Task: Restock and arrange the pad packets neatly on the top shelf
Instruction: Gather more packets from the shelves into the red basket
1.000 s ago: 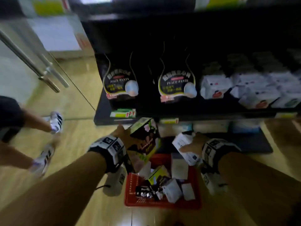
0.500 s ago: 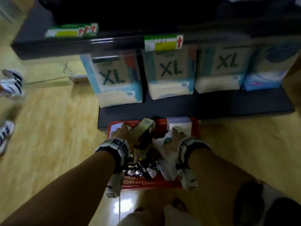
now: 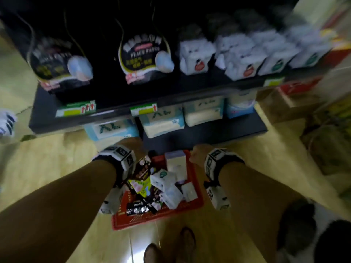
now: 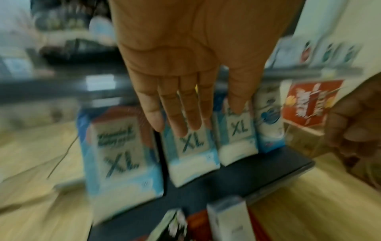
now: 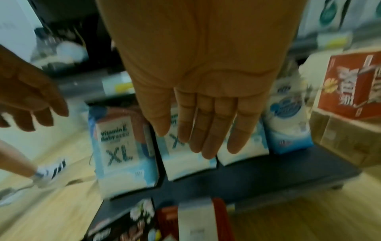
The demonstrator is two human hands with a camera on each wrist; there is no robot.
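Note:
A red basket (image 3: 157,223) stands on the floor before the shelf unit, holding several pad packets: white ones (image 3: 163,179) and dark flowered ones (image 3: 141,168). My left hand (image 3: 131,147) and right hand (image 3: 197,156) hover over the basket's far end, each holding nothing. The left wrist view shows the left hand (image 4: 181,120) with straight fingers and a bare palm. In the right wrist view the right hand (image 5: 206,138) looks the same. A white packet (image 5: 195,225) stands upright in the basket below both hands. The top shelf is out of view.
A black shelf (image 3: 114,114) carries black pants packs (image 3: 144,57) and white packets (image 3: 195,57). XL packs (image 3: 161,122) stand on the bottom shelf. Red cartons (image 3: 300,86) sit at the right. Another person's shoe (image 3: 7,124) is at the left, my foot (image 3: 186,242) behind the basket.
Both hands held packets a second ago, the left a dark one, the right a white one. They lowered them into the basket, let go and came up with nothing.

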